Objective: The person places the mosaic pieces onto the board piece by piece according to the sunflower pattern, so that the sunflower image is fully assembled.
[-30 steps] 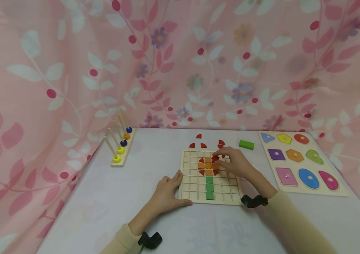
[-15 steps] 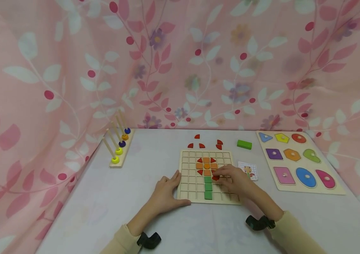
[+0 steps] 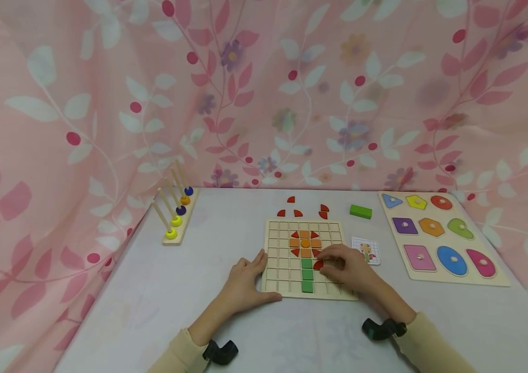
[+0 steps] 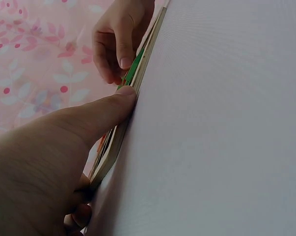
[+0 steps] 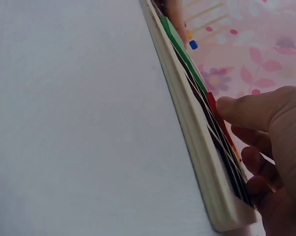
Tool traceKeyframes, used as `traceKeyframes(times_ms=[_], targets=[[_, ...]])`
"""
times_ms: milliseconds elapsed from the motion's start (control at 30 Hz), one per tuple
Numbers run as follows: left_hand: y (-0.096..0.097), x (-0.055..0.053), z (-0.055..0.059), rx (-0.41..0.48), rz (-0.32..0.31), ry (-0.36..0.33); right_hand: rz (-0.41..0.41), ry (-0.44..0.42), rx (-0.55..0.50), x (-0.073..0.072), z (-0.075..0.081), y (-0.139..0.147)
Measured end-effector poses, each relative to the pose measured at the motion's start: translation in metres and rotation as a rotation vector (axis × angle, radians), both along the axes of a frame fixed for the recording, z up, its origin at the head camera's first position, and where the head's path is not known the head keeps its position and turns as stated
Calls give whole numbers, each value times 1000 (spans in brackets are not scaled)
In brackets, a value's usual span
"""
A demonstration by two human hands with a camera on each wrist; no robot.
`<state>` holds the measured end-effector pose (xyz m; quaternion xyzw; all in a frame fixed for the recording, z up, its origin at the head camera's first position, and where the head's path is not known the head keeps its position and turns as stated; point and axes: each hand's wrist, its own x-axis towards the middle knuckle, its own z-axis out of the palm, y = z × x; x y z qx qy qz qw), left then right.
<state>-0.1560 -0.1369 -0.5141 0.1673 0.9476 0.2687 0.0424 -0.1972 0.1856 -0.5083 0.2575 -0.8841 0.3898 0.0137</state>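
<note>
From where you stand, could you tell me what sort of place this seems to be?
It looks like a children's play or learning corner, set up on a white table. A wooden grid board bears a tile flower, a shape puzzle board lies to its right, a peg rack with beads to its left, and a pink floral curtain hangs behind.

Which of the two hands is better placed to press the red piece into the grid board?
Probably the right hand: its fingertips already pinch the red piece over the grid board, beside the green stem. The left hand rests on the board's left edge, steadying it.
</note>
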Motion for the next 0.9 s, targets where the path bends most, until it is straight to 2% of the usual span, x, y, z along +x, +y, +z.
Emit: traceKeyframes(times_ms=[200, 333, 667, 900], targets=[[1, 0, 1, 1, 2, -6, -18, 71, -69, -1, -11, 4], [1, 0, 1, 0, 3, -6, -17, 82, -89, -1, -14, 4], [0, 0, 1, 10, 3, -16, -6, 117, -102, 0, -17, 5], [0, 0, 0, 11, 1, -4, -10, 111, -86, -2, -19, 5]])
